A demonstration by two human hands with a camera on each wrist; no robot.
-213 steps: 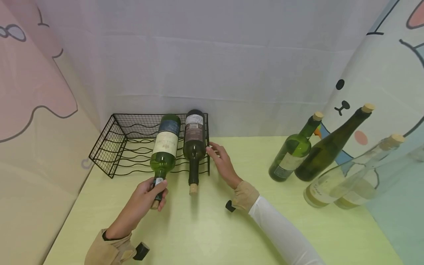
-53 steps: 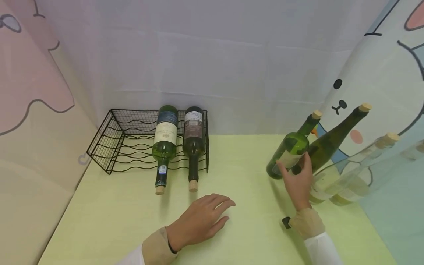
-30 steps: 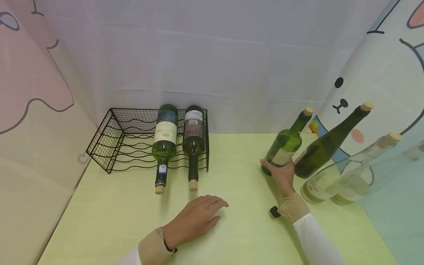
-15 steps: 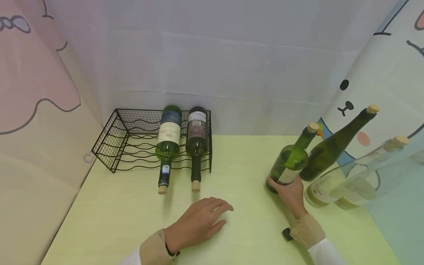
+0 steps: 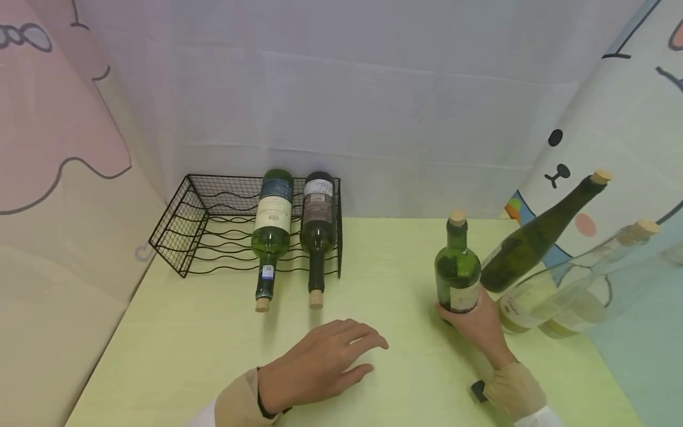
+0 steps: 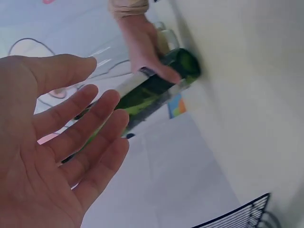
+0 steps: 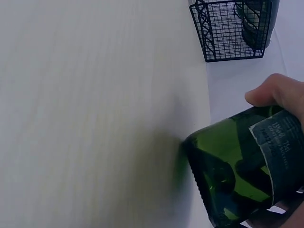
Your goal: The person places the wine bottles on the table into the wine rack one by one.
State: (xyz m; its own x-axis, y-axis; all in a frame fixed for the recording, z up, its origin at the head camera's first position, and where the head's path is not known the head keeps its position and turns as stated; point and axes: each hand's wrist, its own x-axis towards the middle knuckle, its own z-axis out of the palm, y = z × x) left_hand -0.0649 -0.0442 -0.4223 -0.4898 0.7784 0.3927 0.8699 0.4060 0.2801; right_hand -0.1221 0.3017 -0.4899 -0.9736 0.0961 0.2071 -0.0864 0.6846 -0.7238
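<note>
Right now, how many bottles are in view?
6: blue-labelled bottle and dark bottle in the rack; held bottle in the right hand; tall bottle beside it; left clear bottle and right clear bottle at far right. Others may be hidden.

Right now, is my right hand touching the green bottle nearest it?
Touching: the head view shows your right hand wrapped around the green bottle near its base, lying across its near side.
</note>
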